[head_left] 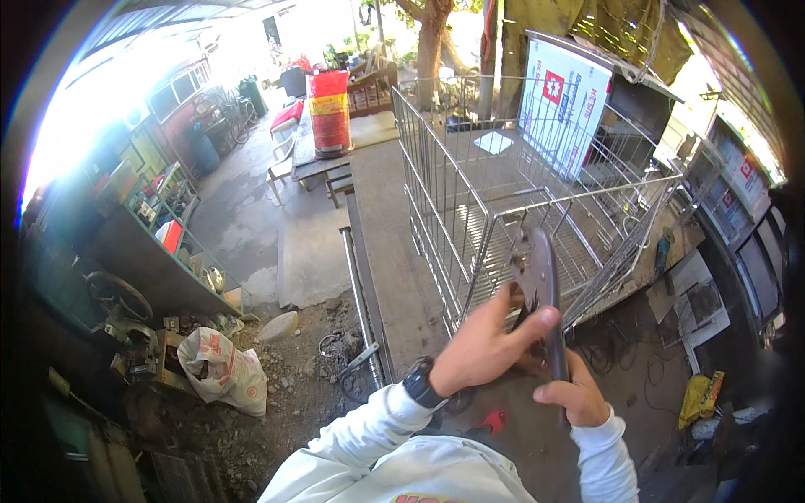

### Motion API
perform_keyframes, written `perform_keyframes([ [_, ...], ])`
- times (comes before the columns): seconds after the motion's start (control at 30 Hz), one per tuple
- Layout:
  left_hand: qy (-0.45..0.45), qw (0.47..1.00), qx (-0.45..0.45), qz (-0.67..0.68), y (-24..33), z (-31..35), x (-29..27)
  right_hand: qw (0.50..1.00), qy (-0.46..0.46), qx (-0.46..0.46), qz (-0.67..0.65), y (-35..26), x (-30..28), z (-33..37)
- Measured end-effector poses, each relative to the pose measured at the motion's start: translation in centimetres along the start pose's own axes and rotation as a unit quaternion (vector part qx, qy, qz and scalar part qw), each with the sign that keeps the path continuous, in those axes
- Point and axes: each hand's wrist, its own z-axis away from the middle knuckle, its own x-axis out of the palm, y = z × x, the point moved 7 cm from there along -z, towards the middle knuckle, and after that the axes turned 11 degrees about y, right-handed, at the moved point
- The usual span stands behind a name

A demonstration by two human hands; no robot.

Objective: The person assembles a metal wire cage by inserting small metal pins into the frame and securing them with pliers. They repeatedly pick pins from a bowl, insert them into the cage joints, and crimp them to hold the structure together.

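Note:
Both my hands are on a dark, worn metal hand tool (542, 277) that looks like large pliers with a long curved handle. My left hand (482, 348), with a black watch on the wrist, closes round its middle; the thumb lies across the tool and the other fingers are partly hidden behind it. Lower down, my right hand (580, 392) grips the handle end, thumb toward the left. The tool's head points up and away, in front of the near side of a wire-frame metal cage (482, 222). From this view I cannot tell whether they touch.
The cage stands on a long workbench (390, 243). A printed white-blue panel (563, 105) leans in its far part. To the left are a metal pipe (359, 293), rubble and a white sack (222, 369). A green-handled power tool (663, 248) lies at right.

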Motion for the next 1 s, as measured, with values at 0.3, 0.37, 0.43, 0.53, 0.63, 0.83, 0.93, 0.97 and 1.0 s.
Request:
perform_keyframes([
  [0.3, 0.316, 0.788, 0.486, -0.208, 11.8, -3.6, -7.7, 0.995, 0.080, 0.001, -0.052, 8.0, -3.1, 6.1],
  [0.37, 0.181, 0.841, 0.440, -0.258, 12.6, -6.1, -7.2, 0.996, 0.090, 0.028, 0.005, 10.4, -4.6, 8.0],
  [0.43, 0.092, 0.861, 0.392, -0.310, 12.5, -7.4, -6.2, 0.985, 0.133, 0.086, 0.062, 13.8, -6.2, 9.9],
  [0.53, 0.033, 0.855, 0.360, -0.372, 12.4, -7.6, -4.8, 0.971, 0.178, 0.136, 0.077, 19.0, -8.0, 13.1],
  [0.63, 0.010, 0.855, 0.349, -0.384, 12.5, -7.8, -4.3, 0.949, 0.266, 0.160, -0.048, 24.2, -8.9, 16.3],
  [0.83, -0.068, 0.940, 0.174, -0.285, 11.7, -9.3, -4.8, 0.848, 0.451, 0.111, -0.257, 32.7, -13.2, 21.4],
  [0.93, -0.002, 0.891, 0.271, -0.365, 12.5, -7.6, -4.2, 0.833, 0.465, 0.118, -0.275, 34.9, -18.5, 22.1],
  [0.97, 0.027, 0.851, 0.331, -0.407, 12.9, -6.5, -3.6, 0.828, 0.475, 0.127, -0.270, 35.2, -20.7, 22.4],
  [1.0, 0.062, 0.841, 0.333, -0.422, 12.5, -5.8, -3.2, 0.835, 0.464, 0.131, -0.266, 35.2, -22.8, 22.4],
])
